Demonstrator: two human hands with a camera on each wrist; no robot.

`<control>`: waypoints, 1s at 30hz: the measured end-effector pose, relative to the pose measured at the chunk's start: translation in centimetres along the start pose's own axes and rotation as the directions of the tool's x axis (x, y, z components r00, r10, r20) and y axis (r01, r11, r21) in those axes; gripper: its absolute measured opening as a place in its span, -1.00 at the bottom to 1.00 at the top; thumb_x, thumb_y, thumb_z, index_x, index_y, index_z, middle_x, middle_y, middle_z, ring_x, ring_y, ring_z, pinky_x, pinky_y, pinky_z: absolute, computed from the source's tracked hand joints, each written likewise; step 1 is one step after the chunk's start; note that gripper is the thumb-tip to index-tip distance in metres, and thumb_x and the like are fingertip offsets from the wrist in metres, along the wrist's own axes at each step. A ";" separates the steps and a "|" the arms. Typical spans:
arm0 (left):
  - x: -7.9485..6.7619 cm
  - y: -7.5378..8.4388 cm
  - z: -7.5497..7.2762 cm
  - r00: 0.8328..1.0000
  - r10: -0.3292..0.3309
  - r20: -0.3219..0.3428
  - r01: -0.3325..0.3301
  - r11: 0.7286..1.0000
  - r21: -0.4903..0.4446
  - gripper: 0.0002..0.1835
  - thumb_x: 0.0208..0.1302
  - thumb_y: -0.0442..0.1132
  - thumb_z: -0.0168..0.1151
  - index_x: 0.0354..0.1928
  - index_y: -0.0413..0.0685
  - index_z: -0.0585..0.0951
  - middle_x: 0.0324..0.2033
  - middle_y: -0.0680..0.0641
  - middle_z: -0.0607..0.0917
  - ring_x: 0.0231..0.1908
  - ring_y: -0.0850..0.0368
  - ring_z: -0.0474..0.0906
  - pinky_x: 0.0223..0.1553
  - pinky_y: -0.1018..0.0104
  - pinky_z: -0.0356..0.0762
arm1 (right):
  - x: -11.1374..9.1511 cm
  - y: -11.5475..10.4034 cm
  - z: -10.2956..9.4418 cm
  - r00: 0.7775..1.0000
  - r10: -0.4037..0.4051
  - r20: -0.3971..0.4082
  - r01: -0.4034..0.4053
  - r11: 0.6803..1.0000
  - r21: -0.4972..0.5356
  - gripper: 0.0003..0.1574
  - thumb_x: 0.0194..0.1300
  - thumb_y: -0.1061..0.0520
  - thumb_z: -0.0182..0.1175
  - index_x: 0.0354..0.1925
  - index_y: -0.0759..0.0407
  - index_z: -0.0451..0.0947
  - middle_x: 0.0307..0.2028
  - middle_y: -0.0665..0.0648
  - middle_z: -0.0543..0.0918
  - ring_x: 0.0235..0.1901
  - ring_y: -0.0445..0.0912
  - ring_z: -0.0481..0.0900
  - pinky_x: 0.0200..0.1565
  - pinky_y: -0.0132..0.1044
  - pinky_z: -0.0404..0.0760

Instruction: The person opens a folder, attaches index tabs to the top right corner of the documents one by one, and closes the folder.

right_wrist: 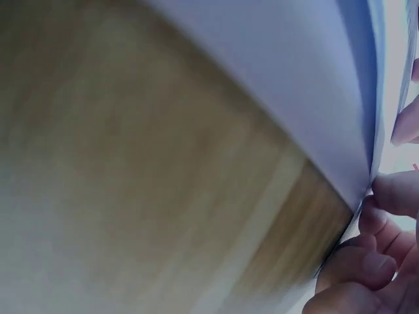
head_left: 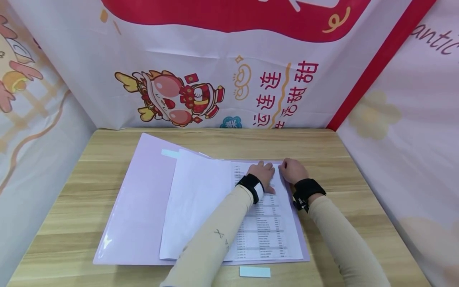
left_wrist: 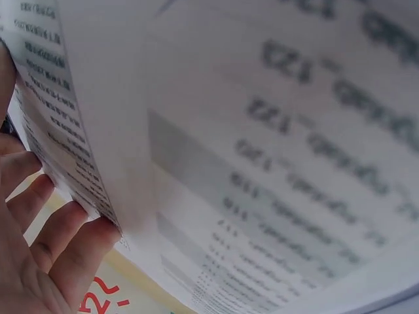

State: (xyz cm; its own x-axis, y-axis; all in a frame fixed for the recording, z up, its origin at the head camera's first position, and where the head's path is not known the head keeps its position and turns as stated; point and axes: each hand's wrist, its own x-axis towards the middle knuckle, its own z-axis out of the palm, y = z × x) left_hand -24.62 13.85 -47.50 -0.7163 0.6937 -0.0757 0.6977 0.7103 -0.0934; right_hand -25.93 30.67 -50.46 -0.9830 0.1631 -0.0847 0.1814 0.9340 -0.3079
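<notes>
A lilac folder point(head_left: 134, 207) lies spread out on the table. Blank white sheets point(head_left: 201, 199) are turned over at its middle, and a sheet of printed rows point(head_left: 265, 233) lies on the right side. My left hand point(head_left: 262, 174) rests on the upper part of that printed sheet. Up close in the left wrist view, its fingers point(left_wrist: 88, 252) are extended against the paper. At the top right corner of the sheet, my right hand point(head_left: 295, 171) pinches the paper edge between thumb and curled fingers point(right_wrist: 396, 196). How many sheets it holds cannot be told.
A small pale blue strip point(head_left: 255, 272) lies on the wooden table point(head_left: 344, 223) below the folder's front edge. Another pale strip point(head_left: 169, 153) shows on the folder's left cover. Printed cloth point(head_left: 229, 52) hangs behind and at both sides.
</notes>
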 end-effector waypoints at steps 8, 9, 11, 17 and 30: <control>1.1 -0.1 1.4 0.999 -0.039 0.005 0.039 0.999 0.015 -0.03 -0.19 0.46 0.25 0.29 0.16 0.39 0.21 0.12 0.38 0.08 0.08 0.35 -0.20 0.22 0.50 | 0.4 1.0 0.1 0.992 -0.124 0.035 0.122 0.992 0.042 -0.73 0.28 0.01 0.09 -0.47 0.15 0.42 -0.55 0.09 0.46 -0.53 -0.03 0.42 -0.49 -0.26 0.32; 1.1 -0.1 1.4 0.999 -0.040 0.003 0.040 0.999 0.014 -0.03 -0.19 0.46 0.25 0.30 0.16 0.38 0.21 0.12 0.38 0.08 0.09 0.35 -0.19 0.23 0.49 | 0.4 1.1 0.0 0.990 -0.134 0.052 0.132 0.990 0.051 -0.72 0.29 0.00 0.10 -0.46 0.15 0.42 -0.54 0.09 0.46 -0.52 -0.03 0.42 -0.48 -0.27 0.33; 1.0 -0.1 1.4 0.999 -0.041 -0.004 0.041 0.999 0.011 -0.03 -0.19 0.46 0.26 0.29 0.15 0.39 0.21 0.12 0.38 0.09 0.09 0.34 -0.19 0.24 0.49 | 0.4 1.3 -0.1 0.986 -0.141 0.089 0.135 0.988 0.069 -0.72 0.29 -0.01 0.11 -0.45 0.14 0.42 -0.54 0.09 0.46 -0.52 -0.04 0.43 -0.48 -0.27 0.34; 0.5 -0.2 0.8 1.000 -0.016 -0.003 0.016 1.000 0.009 -0.04 -0.15 0.45 0.24 0.31 0.14 0.37 0.21 0.09 0.40 0.09 0.07 0.35 -0.20 0.22 0.51 | 0.4 1.5 -0.2 0.983 -0.125 0.134 0.117 0.991 0.067 -0.69 0.30 -0.04 0.11 -0.45 0.14 0.42 -0.53 0.09 0.46 -0.51 -0.05 0.43 -0.48 -0.26 0.36; 0.7 -0.4 1.8 0.998 0.014 -0.069 -0.016 1.000 -0.022 -0.22 -0.17 0.47 0.21 0.04 0.14 0.52 0.08 0.09 0.49 -0.01 0.06 0.40 -0.30 0.21 0.53 | 0.5 0.9 -0.2 0.994 -0.087 0.070 0.086 0.996 0.015 -0.58 0.33 -0.06 0.02 -0.59 0.11 0.32 -0.62 0.05 0.37 -0.57 -0.03 0.37 -0.52 -0.26 0.26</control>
State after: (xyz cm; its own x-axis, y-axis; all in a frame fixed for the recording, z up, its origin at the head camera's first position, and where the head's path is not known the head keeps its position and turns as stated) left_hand -25.42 13.83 -49.27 -0.7040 0.7102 -0.0083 0.7089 0.7019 -0.0699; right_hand -26.31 31.62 -50.57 -0.9906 0.0589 -0.1238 0.0969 0.9396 -0.3283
